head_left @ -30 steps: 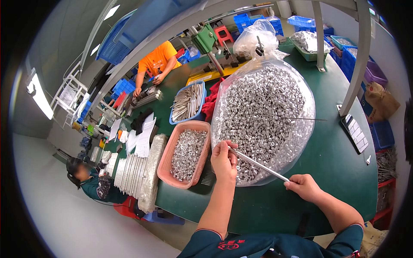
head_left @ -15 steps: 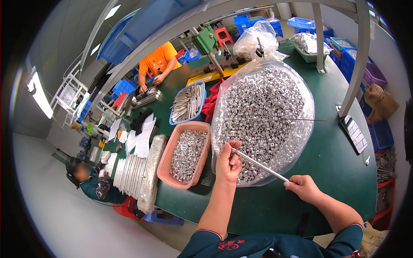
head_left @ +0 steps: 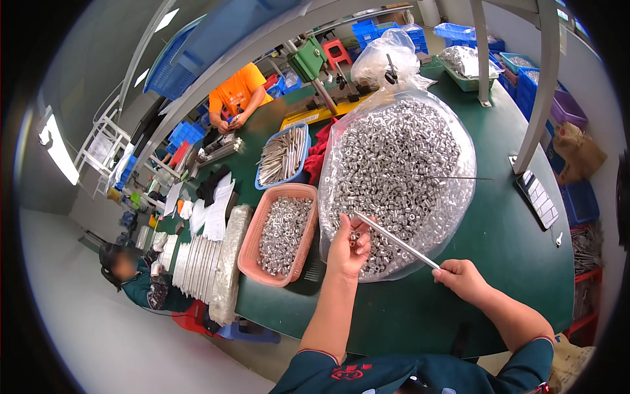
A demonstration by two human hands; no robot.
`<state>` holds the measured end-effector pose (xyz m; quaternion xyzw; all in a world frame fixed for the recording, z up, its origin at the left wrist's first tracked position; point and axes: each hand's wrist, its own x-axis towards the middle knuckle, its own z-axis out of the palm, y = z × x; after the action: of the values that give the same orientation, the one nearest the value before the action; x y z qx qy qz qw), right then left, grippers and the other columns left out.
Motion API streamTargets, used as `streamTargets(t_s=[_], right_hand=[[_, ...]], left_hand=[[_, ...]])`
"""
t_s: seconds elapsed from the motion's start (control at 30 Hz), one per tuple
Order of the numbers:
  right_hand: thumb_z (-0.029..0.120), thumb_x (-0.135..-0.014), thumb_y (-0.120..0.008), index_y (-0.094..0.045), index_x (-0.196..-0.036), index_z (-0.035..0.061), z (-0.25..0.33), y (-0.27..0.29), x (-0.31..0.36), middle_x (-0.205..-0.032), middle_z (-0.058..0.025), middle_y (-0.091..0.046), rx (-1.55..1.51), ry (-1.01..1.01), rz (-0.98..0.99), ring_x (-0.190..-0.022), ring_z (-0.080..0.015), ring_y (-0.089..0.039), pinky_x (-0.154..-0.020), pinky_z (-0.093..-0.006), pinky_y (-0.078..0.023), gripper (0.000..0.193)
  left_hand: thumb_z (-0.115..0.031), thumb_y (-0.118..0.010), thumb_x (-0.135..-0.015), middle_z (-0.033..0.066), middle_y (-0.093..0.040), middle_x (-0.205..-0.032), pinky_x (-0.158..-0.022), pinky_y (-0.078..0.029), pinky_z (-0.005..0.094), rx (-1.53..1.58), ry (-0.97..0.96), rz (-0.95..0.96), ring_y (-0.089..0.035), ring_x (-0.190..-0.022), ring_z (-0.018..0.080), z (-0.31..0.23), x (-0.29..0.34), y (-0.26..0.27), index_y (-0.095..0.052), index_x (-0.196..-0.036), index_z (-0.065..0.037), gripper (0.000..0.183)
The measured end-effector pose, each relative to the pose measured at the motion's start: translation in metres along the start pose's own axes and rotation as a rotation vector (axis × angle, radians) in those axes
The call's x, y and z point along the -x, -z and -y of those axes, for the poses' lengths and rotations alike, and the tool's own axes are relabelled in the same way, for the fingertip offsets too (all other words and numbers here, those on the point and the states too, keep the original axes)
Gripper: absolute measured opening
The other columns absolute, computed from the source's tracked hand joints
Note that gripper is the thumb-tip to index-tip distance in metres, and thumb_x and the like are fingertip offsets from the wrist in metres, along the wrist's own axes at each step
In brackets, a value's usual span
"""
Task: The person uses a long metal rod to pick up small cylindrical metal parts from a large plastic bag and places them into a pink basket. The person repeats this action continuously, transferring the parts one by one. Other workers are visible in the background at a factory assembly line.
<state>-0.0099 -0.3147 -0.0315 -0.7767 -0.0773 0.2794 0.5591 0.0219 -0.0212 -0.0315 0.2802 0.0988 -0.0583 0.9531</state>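
In my right hand [head_left: 463,281] is one end of a slim silver metal rod [head_left: 398,241], gripped between thumb and fingers. The rod slants up and left toward my left hand [head_left: 349,249]. That hand is palm up, its thumb apart from its half-curled fingers, close to the rod's far tip. Whether small pieces lie among those fingers I cannot make out. Beneath both hands' reach is a large clear plastic bag [head_left: 463,209], spread wide and heaped with small silver metal rings [head_left: 400,151]. A thin dark rod [head_left: 459,178] sticks out over the bag's right side.
Left of the bag are a pink basket [head_left: 246,262] of metal rings and a blue basket [head_left: 306,157] of metal rods. A phone-like black device [head_left: 538,202] lies by a shelf post [head_left: 538,111] on the green table [head_left: 512,262]. Two co-workers sit at left and far left.
The rod's far tip now shows free above my left fingers, which have loosened from around it. My right hand keeps its grip. The whole view has shifted slightly.
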Motion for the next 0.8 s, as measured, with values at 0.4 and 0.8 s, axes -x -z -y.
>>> streamTargets(t_s=[0.4,0.8], right_hand=[[0.031,-0.091,-0.062,-0.066,-0.084,0.0018,0.006,0.006,0.001,-0.064,0.0034,-0.05,-0.105,-0.077,0.058,-0.057,-0.0056,-0.043,-0.052,-0.0243,-0.035,0.03],[0.03,-0.09,-0.063,-0.067,-0.084,0.001,0.005,0.005,0.001,-0.062,0.0029,-0.048,0.027,-0.008,0.083,-0.059,-0.0068,-0.042,-0.053,-0.0267,-0.036,0.03]], left_hand=[[-0.017,-0.044,-0.098,0.0215,-0.054,-0.112,-0.101,-0.045,0.0546,0.361,-0.176,-0.212,-0.053,-0.113,0.0364,-0.037,0.002,-0.02,-0.051,-0.106,0.007,0.027],[0.015,-0.04,-0.085,0.0209,-0.057,-0.123,-0.107,-0.041,0.0524,0.269,-0.246,-0.011,-0.05,-0.125,0.0347,-0.03,-0.012,0.012,-0.057,-0.109,0.005,0.031]])
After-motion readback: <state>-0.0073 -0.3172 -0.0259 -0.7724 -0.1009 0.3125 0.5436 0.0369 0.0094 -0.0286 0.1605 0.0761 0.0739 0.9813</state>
